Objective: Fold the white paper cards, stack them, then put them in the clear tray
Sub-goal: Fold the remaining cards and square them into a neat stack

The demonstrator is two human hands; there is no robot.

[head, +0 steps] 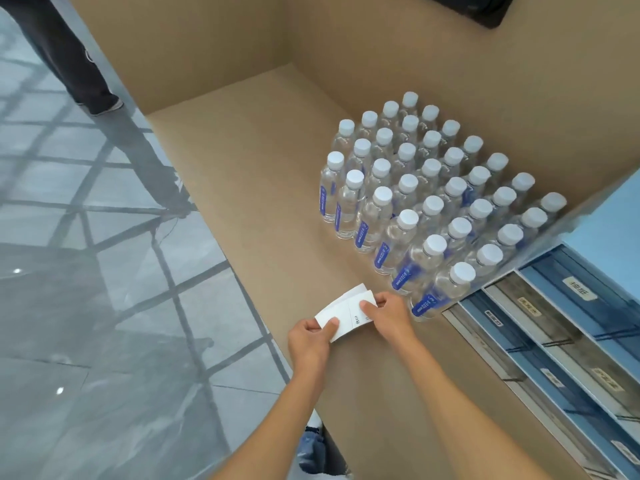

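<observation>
A white paper card (348, 313) lies low over the tan counter (263, 188), with small dark print near its right part. My left hand (310, 337) pinches its near-left corner, thumb on top. My right hand (384, 313) grips its right end, fingers curled over the edge. A second white layer (356, 290) peeks out behind the card's far edge; I cannot tell whether it is a fold or another card. A clear tray with labelled compartments (540, 341) sits to the right, beyond my right forearm.
Several rows of clear water bottles (433, 195) with white caps stand on the counter just beyond my right hand. The counter's left edge drops to a glossy grey tiled floor (86, 271). A person's dark trouser legs (69, 57) stand at the top left.
</observation>
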